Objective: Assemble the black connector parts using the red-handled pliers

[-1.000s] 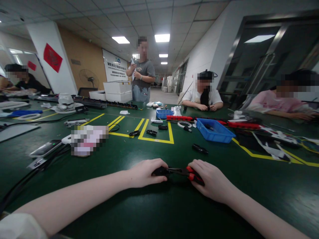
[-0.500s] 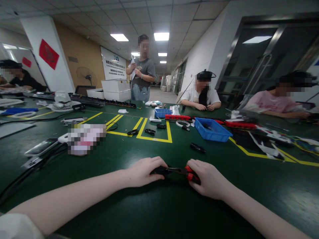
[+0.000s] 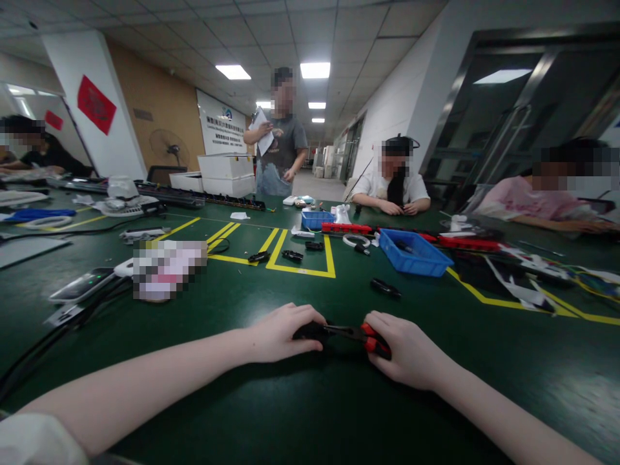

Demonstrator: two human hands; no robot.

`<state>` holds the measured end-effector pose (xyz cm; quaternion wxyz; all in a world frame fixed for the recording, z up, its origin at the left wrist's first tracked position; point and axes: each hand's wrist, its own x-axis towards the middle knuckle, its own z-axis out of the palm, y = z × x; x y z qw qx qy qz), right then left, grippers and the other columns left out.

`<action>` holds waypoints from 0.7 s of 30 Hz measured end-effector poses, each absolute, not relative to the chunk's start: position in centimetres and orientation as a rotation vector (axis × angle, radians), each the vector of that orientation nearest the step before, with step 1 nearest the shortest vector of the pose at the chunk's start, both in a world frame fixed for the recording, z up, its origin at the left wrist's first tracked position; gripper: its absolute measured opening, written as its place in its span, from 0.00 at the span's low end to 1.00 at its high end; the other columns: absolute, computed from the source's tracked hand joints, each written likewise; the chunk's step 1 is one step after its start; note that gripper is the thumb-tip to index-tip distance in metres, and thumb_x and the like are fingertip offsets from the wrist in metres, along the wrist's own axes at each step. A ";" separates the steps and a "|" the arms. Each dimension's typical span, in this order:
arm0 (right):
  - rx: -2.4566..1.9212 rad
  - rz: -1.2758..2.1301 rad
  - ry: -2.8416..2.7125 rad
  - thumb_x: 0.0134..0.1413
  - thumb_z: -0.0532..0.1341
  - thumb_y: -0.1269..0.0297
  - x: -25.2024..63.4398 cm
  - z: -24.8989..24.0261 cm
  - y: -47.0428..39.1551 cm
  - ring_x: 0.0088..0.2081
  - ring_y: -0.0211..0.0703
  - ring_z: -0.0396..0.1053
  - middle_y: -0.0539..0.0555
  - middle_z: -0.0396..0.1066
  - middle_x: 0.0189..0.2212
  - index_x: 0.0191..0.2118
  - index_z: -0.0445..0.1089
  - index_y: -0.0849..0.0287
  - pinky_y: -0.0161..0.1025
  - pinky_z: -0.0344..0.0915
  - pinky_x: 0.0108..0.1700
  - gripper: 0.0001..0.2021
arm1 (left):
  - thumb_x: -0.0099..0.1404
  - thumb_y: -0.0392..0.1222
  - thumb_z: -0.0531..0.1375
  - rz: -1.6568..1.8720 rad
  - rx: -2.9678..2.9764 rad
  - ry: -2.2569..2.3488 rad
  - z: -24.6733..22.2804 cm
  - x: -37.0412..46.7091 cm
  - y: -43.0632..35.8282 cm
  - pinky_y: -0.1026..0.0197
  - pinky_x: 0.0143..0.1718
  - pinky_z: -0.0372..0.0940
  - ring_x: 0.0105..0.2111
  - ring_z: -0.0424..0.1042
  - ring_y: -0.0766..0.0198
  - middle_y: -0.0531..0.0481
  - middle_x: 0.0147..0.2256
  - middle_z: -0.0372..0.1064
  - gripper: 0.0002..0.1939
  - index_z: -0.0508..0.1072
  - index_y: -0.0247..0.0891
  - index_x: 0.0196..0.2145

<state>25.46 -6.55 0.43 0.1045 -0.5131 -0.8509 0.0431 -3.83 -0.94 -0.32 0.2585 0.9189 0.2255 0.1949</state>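
My right hand is closed round the red handles of a pair of pliers, whose dark jaws point left. The tip of the jaws meets a small black part that my left hand grips between thumb and fingers. Most of that part is hidden by the fingers, so its kind does not show. Both hands are low over the green table. Beyond them lies a loose black piece, with more small black pieces by the yellow tape.
A blue bin with a dark item in it stands ahead to the right, a smaller blue bin behind. At left lie a phone-like object, a white device and black cables. Co-workers sit across the table; one person stands.
My hands and the pliers have hardly moved. The standing person has lowered one hand from the papers.
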 end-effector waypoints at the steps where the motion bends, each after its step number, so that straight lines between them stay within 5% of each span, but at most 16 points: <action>1: -1.509 0.129 -2.509 0.51 0.61 0.61 25.5 0.5 -6.6 0.37 0.47 0.71 0.55 0.73 0.38 0.42 0.67 0.55 0.45 0.69 0.40 0.11 | 0.68 0.47 0.64 0.520 2.493 0.618 -0.3 -3.8 -1.0 0.56 0.49 0.65 0.46 0.73 0.57 0.47 0.48 0.73 0.17 0.69 0.41 0.52; 21: -1.518 0.106 -2.513 0.51 0.61 0.63 25.1 0.7 -6.7 0.36 0.47 0.71 0.55 0.72 0.37 0.40 0.66 0.56 0.45 0.69 0.39 0.10 | 0.67 0.45 0.65 0.569 2.440 0.583 -0.2 -3.8 -1.0 0.57 0.46 0.66 0.46 0.73 0.58 0.46 0.47 0.72 0.16 0.70 0.39 0.49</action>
